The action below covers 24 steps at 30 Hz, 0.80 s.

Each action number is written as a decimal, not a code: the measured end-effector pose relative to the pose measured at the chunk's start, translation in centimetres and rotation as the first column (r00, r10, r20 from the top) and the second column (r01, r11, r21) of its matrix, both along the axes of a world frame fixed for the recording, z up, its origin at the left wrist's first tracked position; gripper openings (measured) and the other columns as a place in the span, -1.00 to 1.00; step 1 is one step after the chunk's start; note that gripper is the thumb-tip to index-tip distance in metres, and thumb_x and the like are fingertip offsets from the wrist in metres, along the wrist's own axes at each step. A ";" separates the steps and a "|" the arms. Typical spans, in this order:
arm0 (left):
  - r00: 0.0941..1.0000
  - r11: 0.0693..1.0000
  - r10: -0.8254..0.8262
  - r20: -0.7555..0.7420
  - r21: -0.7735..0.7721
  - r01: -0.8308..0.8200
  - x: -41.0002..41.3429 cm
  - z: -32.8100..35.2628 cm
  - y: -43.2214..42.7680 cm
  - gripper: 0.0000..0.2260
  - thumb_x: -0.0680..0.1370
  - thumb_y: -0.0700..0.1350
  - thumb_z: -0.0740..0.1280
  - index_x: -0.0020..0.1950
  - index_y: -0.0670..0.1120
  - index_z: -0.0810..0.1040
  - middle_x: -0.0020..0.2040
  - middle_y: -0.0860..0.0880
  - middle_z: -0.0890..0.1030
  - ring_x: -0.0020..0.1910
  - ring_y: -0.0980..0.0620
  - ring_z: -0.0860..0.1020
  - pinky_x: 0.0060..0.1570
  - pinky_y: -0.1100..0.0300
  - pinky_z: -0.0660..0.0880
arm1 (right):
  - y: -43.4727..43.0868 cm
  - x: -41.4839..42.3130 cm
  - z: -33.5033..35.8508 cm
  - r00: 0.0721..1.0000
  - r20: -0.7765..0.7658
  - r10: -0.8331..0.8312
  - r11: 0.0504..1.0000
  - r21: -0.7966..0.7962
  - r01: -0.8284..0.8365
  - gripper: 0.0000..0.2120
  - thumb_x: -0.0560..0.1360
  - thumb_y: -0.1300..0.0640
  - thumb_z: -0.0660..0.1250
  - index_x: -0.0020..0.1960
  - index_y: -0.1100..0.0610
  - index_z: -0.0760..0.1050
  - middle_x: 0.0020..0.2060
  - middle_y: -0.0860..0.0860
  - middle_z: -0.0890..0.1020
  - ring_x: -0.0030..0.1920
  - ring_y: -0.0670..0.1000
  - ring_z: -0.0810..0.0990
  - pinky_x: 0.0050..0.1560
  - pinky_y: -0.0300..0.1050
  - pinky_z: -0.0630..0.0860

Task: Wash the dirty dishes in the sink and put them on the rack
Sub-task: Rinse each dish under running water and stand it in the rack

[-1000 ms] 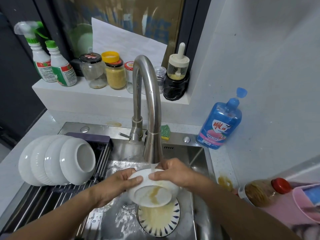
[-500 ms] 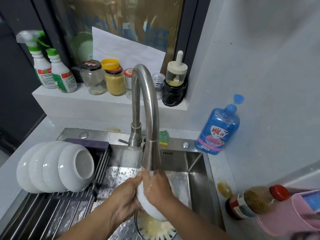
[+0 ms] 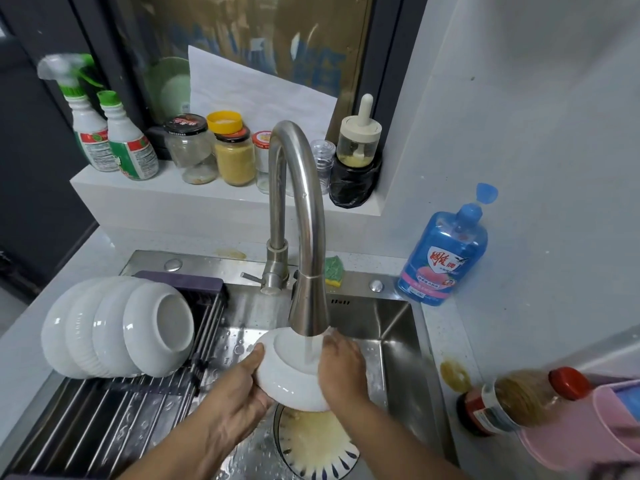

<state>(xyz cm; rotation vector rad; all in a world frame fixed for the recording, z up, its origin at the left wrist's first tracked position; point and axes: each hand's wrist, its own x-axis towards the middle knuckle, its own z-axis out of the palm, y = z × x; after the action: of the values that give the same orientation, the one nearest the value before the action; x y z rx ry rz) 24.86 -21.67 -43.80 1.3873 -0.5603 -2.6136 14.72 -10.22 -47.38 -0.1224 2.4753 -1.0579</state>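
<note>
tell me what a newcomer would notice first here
Dead centre, the left hand and right hand hold a white bowl bottom up under the running faucet. To the left, a row of white bowls stands on edge on the rack. A yellow-smeared patterned plate lies in the sink just below the hands.

Looks like a home kitchen. Steel sink [image 3: 398,327] in the middle, with a tall bent tap [image 3: 298,188] and water running. On the left, a rack [image 3: 104,420] with clean white bowls [image 3: 117,327] standing in a row. Far back, a white ledge [image 3: 173,199] with food jars [image 3: 235,157] and two spray bottles [image 3: 114,136]. On the right, a blue dish soap bottle [image 3: 446,258] by the wall. Green and yellow sponge [image 3: 334,268] just behind the tap. Brown sauce bottle [image 3: 519,400] with a red cap at the near right.
</note>
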 end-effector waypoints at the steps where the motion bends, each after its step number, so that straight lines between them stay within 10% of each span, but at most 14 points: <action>1: 1.000 1.000 -0.009 -0.007 0.007 0.010 0.4 0.0 -0.2 -0.73 0.70 -0.15 0.21 0.29 -0.31 0.51 -0.02 -0.32 0.71 -0.18 -0.20 0.73 -0.38 -0.17 0.64 | 0.1 -0.8 -0.1 0.991 0.118 -0.058 0.998 -0.004 0.059 -0.62 0.68 -0.06 0.12 0.42 0.03 0.48 0.39 0.06 0.51 0.35 0.13 0.48 0.39 0.07 0.40; 5: 0.997 0.997 -0.083 -0.007 0.006 0.083 2.0 -0.7 -1.5 -0.72 0.69 -0.17 0.22 0.30 -0.32 0.53 0.13 -0.31 0.68 -0.09 -0.22 0.73 -0.33 -0.20 0.65 | 1.0 -2.6 0.1 0.789 0.571 -0.227 0.934 -0.102 0.342 -0.51 0.50 -0.19 0.42 0.19 0.21 0.60 0.01 0.15 0.71 0.02 0.17 0.68 0.03 -0.01 0.59; 8: 0.984 0.980 -0.179 0.025 -0.086 0.180 2.7 -1.9 -2.4 -0.69 0.70 -0.14 0.21 0.35 -0.29 0.53 0.15 -0.28 0.68 -0.05 -0.20 0.72 -0.21 -0.12 0.68 | 1.2 -2.5 0.7 0.753 0.630 -0.188 0.921 -0.154 0.359 -0.48 0.40 -0.28 0.49 0.05 0.16 0.66 -0.13 0.11 0.76 -0.11 0.16 0.74 -0.17 -0.06 0.62; 13: 0.847 0.724 -0.414 0.334 -0.444 0.529 1.3 -2.9 -0.8 -0.55 0.61 0.34 0.20 0.24 0.04 0.60 0.06 0.00 0.74 0.05 -0.07 0.70 0.02 -0.01 0.62 | -0.7 -0.7 2.4 0.955 0.255 -0.148 0.975 -0.126 0.185 -0.64 0.58 -0.12 0.33 -0.12 0.17 0.62 -0.23 0.05 0.64 -0.24 0.04 0.56 -0.22 -0.15 0.39; 16: 0.877 0.625 -0.325 0.355 -0.616 0.481 -0.6 -1.7 0.5 -0.66 0.59 0.31 0.26 0.22 0.13 0.47 0.04 0.13 0.63 0.01 0.15 0.58 -0.08 0.20 0.48 | -1.1 0.3 3.8 0.995 0.095 -0.028 0.997 -0.063 0.034 -0.77 0.61 0.03 0.25 -0.15 0.10 0.55 -0.22 0.02 0.60 -0.13 0.11 0.56 -0.17 -0.13 0.37; 20: 0.892 0.415 -0.246 0.380 -0.790 0.451 -2.8 -1.5 0.5 -0.68 0.53 0.31 0.26 0.18 0.20 0.54 0.12 0.17 0.64 0.13 0.11 0.58 0.22 -0.02 0.51 | -0.8 1.1 4.4 0.990 -0.079 0.120 0.992 -0.034 -0.123 -0.68 0.63 -0.08 0.21 -0.25 0.02 0.44 -0.24 0.02 0.63 -0.14 0.11 0.61 -0.14 -0.09 0.47; 24: 0.873 0.466 -0.285 0.396 -0.738 0.488 -4.0 -0.8 -0.5 -0.74 0.56 0.18 0.30 0.07 0.03 0.58 -0.01 0.04 0.67 -0.04 0.05 0.62 -0.03 0.06 0.55 | 0.1 1.4 4.5 0.975 -0.166 0.146 0.980 -0.111 -0.166 -0.67 0.64 -0.09 0.22 -0.25 0.02 0.44 -0.27 0.02 0.65 -0.15 0.08 0.63 -0.14 -0.07 0.50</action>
<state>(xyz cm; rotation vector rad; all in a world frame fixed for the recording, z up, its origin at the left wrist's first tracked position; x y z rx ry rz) 20.83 -22.14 -44.65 1.2546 -2.0426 -1.8684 16.13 -10.16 -42.92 -0.4484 2.4876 -1.1733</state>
